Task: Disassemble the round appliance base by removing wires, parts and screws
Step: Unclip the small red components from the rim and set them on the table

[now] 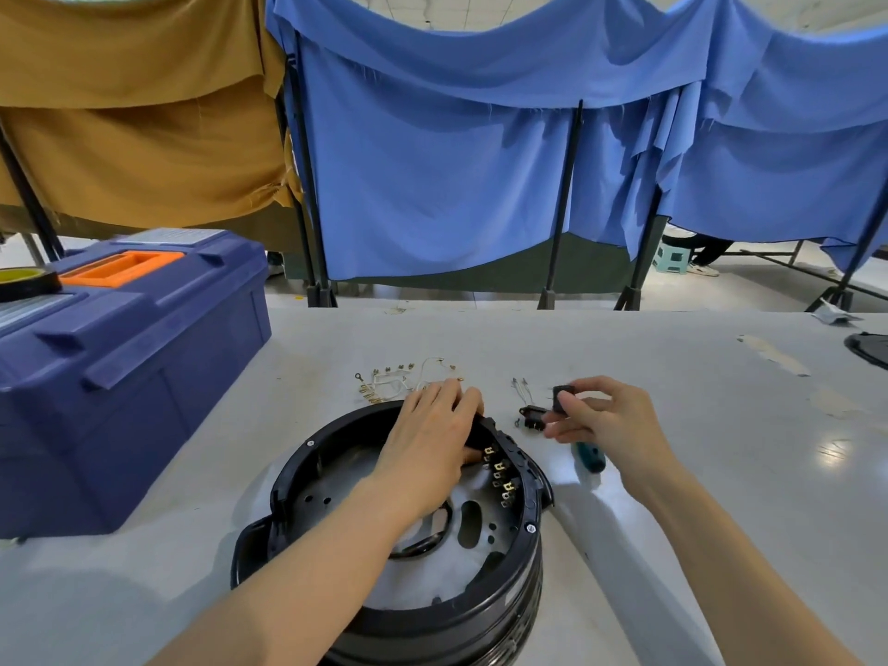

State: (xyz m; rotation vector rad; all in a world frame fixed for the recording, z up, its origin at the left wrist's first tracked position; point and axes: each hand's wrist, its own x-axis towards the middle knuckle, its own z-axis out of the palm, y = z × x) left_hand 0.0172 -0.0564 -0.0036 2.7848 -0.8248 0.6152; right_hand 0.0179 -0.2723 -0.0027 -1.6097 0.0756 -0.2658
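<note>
The round black appliance base (307, 473) lies upside down at the table's near middle, its grey metal plate and a row of brass terminals (499, 473) showing inside. My left hand (427, 439) grips the far rim of the base, fingers curled over a black part by the terminals. To the right, above the table, my right hand (600, 415) pinches a small black switch-like part (561, 394). Beside it on the table lies another small black part (531, 418).
Loose screws and white wires (389, 384) lie behind the base. A teal-handled screwdriver (592, 458) lies under my right wrist. A blue toolbox (125, 377) with a tape roll (26, 281) fills the left. Blue and brown curtains hang behind the table.
</note>
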